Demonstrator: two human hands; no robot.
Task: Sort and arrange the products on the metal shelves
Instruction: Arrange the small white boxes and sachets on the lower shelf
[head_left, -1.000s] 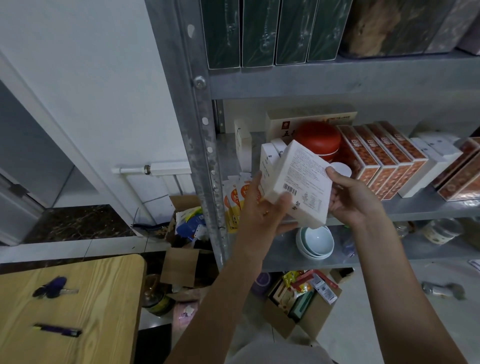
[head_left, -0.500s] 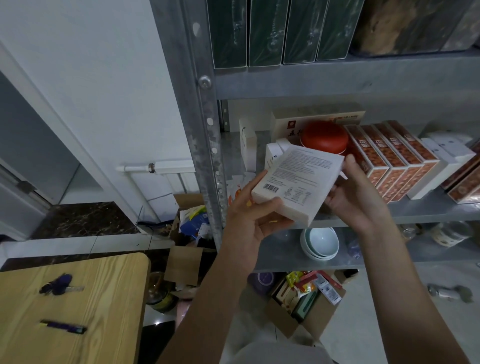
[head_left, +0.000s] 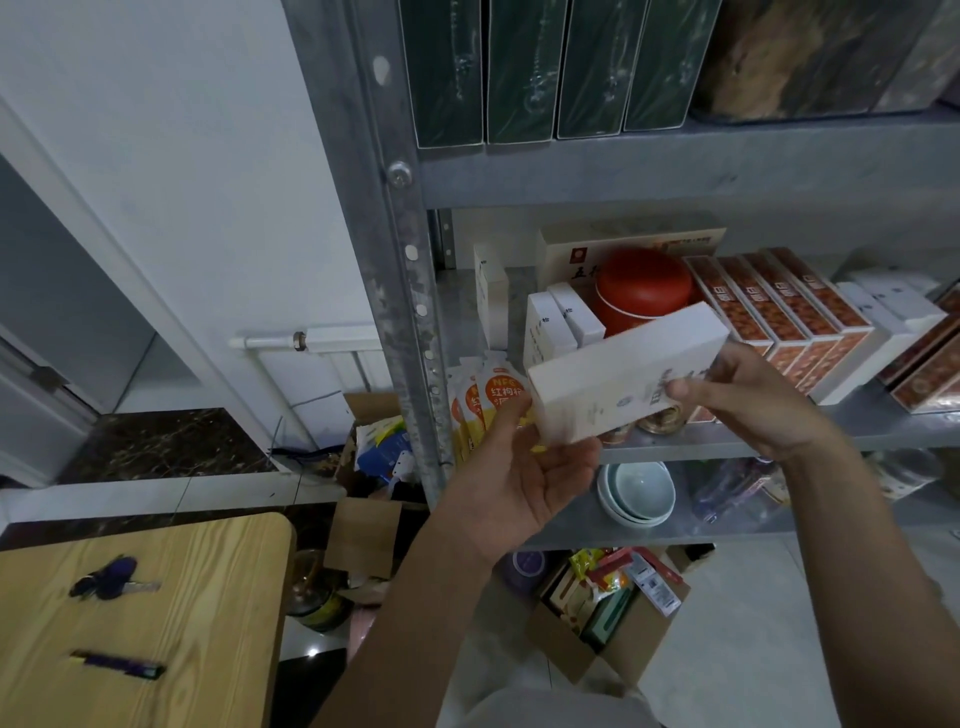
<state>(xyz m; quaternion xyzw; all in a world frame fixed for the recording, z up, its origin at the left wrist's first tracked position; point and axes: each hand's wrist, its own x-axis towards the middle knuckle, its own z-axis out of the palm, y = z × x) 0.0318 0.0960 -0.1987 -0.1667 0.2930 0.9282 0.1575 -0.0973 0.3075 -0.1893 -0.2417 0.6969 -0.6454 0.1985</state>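
The box is between the left hand and the right hand, before the middle shelf. Behind it on this shelf stands a round tin, a row of long boxes to its right, pouches to the front left. Bowls sit on the shelf below; keys lie on the table far left

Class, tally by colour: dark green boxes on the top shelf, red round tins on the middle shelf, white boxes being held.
dark green boxes: 4
red round tin: 1
white box, held: 1
total: 6
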